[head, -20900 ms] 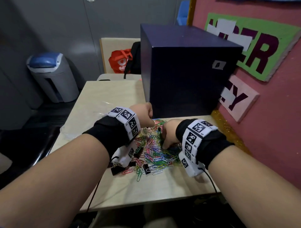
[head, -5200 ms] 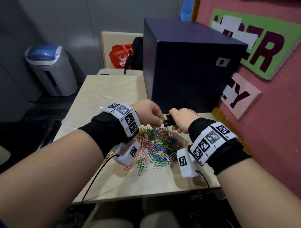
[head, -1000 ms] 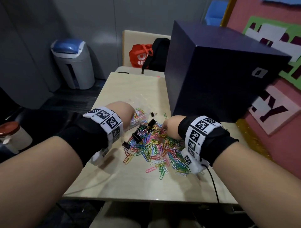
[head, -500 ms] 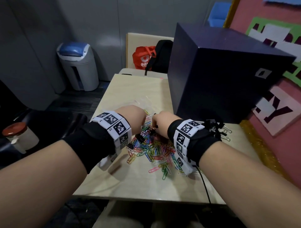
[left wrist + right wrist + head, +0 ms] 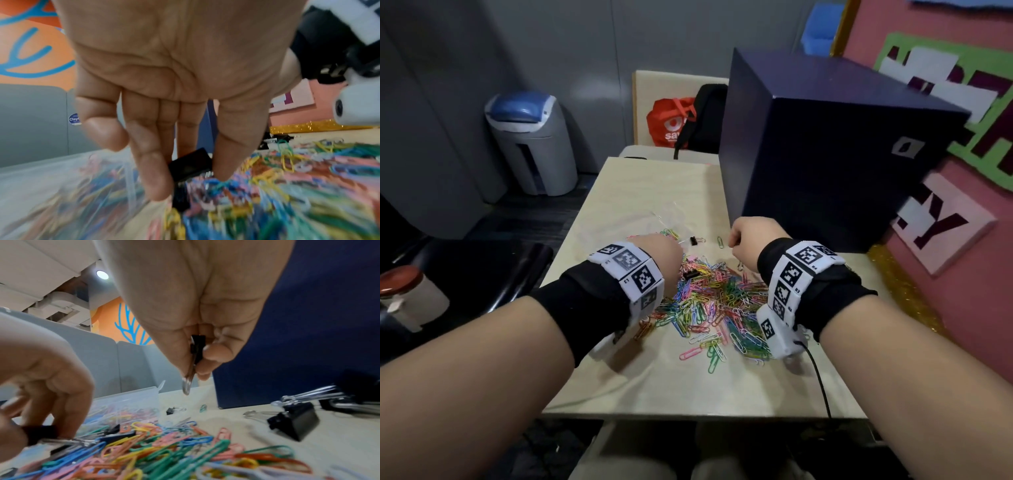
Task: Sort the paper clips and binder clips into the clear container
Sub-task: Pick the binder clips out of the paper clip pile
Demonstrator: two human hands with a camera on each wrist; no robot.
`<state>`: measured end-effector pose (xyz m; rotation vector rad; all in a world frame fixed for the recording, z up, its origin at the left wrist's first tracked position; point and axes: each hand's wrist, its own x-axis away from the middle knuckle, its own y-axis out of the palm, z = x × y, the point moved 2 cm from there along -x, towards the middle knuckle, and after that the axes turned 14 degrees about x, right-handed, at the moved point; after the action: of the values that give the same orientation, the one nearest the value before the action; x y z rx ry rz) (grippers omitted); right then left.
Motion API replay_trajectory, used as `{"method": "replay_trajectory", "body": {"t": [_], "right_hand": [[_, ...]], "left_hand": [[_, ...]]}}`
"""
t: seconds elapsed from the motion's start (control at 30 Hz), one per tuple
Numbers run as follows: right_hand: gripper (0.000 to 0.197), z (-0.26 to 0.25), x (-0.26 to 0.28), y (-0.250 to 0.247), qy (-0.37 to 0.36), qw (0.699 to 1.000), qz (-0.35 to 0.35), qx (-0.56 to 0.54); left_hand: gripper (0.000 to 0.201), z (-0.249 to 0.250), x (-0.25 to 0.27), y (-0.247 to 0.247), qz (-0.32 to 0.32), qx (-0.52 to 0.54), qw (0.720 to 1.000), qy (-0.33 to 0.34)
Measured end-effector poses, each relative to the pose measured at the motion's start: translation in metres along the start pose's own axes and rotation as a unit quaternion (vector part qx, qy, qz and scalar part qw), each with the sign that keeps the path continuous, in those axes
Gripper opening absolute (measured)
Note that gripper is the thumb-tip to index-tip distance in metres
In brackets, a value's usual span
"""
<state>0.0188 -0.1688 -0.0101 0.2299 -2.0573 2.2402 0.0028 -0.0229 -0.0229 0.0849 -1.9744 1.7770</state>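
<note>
Paper clips (image 5: 709, 301): loose heap on the near table (image 5: 681, 387).
Left hand (image 5: 174, 81): grip pinching a binder clip (image 5: 190, 165) in the heap.
Right hand (image 5: 197, 313): grip grasping a small binder clip (image 5: 197, 347), raised.
Clear container (image 5: 131, 400): beyond the heap, partly filled.
Risk: tangled paper clips might lift along and land missorted.

Head high; wrists near paper clips (image 5: 709, 301)

Left hand (image 5: 661, 253) fingers hidden behind its wrist in head view, paper clips (image 5: 236, 211) motion-blurred at 6 o'clock in left wrist view, clear container (image 5: 127, 404) partly behind the left hand.
</note>
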Motion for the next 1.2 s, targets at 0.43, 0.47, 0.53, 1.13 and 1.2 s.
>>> {"method": "replay_trajectory", "body": {"t": [0.43, 0.47, 0.53, 1.13, 1.2], "right_hand": [[0.017, 0.054, 0.008, -0.001, 0.141, 0.963, -0.177, 0.147], [0.02, 0.056, 0.009, 0.002, 0.151, 0.962, -0.183, 0.138], [0.035, 0.063, 0.01, 0.008, 0.167, 0.969, -0.144, 0.114], [0.023, 0.068, 0.011, 0.01, 0.141, 0.989, -0.04, 0.013], [0.023, 0.073, 0.012, 0.01, 0.175, 0.982, -0.067, 0.024]], "left_hand": [[0.041, 0.019, -0.017, -0.031, 0.084, 0.049, 0.995, 0.029], [0.04, 0.022, -0.017, -0.032, 0.087, 0.059, 0.994, 0.034], [0.039, 0.026, -0.018, -0.034, 0.097, 0.096, 0.989, 0.055], [0.033, 0.044, -0.033, -0.022, 0.119, 0.215, 0.965, 0.088], [0.035, 0.04, -0.033, -0.015, 0.084, 0.153, 0.982, 0.075]]}}
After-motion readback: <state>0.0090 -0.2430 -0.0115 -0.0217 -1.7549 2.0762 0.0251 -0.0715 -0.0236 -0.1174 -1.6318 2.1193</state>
